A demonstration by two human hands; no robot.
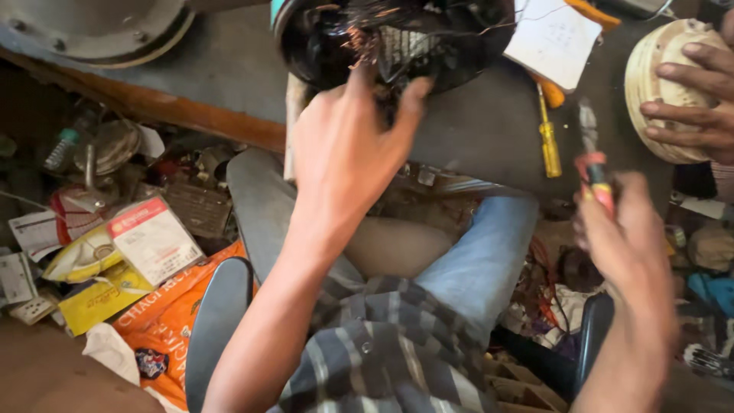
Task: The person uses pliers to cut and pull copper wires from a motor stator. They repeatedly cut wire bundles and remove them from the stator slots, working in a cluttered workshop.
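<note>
My left hand [348, 145] reaches up to a black round motor housing [321, 42] with copper wire windings [363, 42] on the dark workbench [474, 130]; its fingers and thumb grip the housing's near rim. My right hand [623, 233] is lower right, closed around a small tool with a red handle [595, 172] whose metal tip points up. A yellow-handled screwdriver [549, 138] lies on the bench between my hands.
Another person's hand [692, 99] rests on a cream round part [657, 76] at the right. A white notepad [552, 38] lies on the bench. Boxes, an orange bag [164, 321] and scrap clutter the floor at left. My legs fill the middle.
</note>
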